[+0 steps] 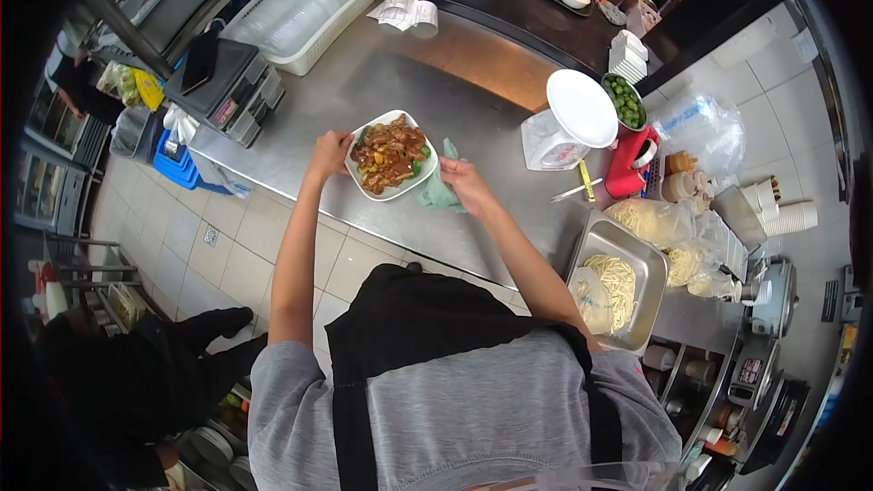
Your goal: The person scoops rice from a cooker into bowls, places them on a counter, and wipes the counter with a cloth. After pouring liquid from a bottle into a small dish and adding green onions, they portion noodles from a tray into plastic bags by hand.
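Two hands, left hand (329, 153) gripping food plate (362, 184), right hand (464, 179) clutching green cloth (438, 195) beside it

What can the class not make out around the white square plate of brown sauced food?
All in the head view:
Crumpled green cloth: partly hidden by the right hand.
Fingertips of the left hand: hidden under the white square plate.
White paper slips: print too small.
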Demonstrator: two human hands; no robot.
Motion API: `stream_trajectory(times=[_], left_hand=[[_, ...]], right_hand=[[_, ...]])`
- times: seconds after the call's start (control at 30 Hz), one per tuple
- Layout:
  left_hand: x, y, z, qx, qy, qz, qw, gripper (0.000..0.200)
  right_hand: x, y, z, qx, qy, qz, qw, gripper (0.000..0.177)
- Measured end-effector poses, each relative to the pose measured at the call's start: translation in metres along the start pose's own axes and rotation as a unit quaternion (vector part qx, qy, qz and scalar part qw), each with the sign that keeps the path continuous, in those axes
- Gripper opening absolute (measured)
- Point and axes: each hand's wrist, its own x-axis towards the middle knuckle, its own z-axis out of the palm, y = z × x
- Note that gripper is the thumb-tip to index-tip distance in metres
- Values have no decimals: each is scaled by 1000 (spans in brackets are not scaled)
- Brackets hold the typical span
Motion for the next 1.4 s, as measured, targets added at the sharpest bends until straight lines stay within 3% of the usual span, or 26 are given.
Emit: stream_trajectory(times=[0.13,0.27,0.33,0.43,0.5,0.53,0.57,0.6,0.67,0.7,0.73,0.8,0.87,0.97,1.1,1.2,1.3,1.4], left_hand=[[-31,-17,37,-143,37,-36,988,24],[-58,-24,69,-342,5,-37,939,31],[-73,-13,76,-380,-13,-68,923,41],[-88,10,92,-476,-58,-118,870,59],[-95,22,96,-509,-95,-145,843,66],[-93,21,101,-514,-96,-144,840,65],[-92,19,107,-520,-95,-143,837,64],[-91,18,114,-527,-91,-142,833,64],[-85,16,122,-540,-82,-151,824,64],[-81,11,123,-533,-78,-157,828,65],[-80,9,123,-526,-74,-162,831,66],[-82,12,121,-506,-39,-184,842,66],[-85,14,122,-493,-22,-184,850,66],[-104,26,116,-475,-15,-163,865,65],[-140,54,100,-452,-5,-148,880,70],[-160,83,84,-450,-14,-147,881,66],[-162,119,76,-457,-67,-90,882,56],[-154,168,77,-460,-100,-48,881,49]], right_hand=[[8,58,15,-127,186,-121,967,42],[-22,12,-6,-209,88,29,974,46],[-26,12,-35,-270,134,-67,951,42],[-44,-4,-81,-476,225,-332,783,40],[-114,-85,-91,-360,233,-290,855,39],[-140,-115,-114,-325,258,-278,866,33],[-173,-149,-125,-288,355,-256,852,28],[-194,-166,-159,-340,437,-335,763,27],[-211,-179,-264,-308,582,-377,651,24],[-221,-179,-320,-332,670,-290,598,28],[-229,-168,-381,-390,698,-302,520,39],[-241,-148,-447,-389,774,-186,464,54],[-257,-150,-435,-234,739,-66,629,56],[-262,-128,-446,-322,672,82,662,65],[-246,-124,-438,-316,718,122,608,76],[-264,-142,-423,-269,684,120,668,74],[-274,-153,-408,-326,721,-72,607,65],[-279,-191,-370,-467,642,-246,556,64]])
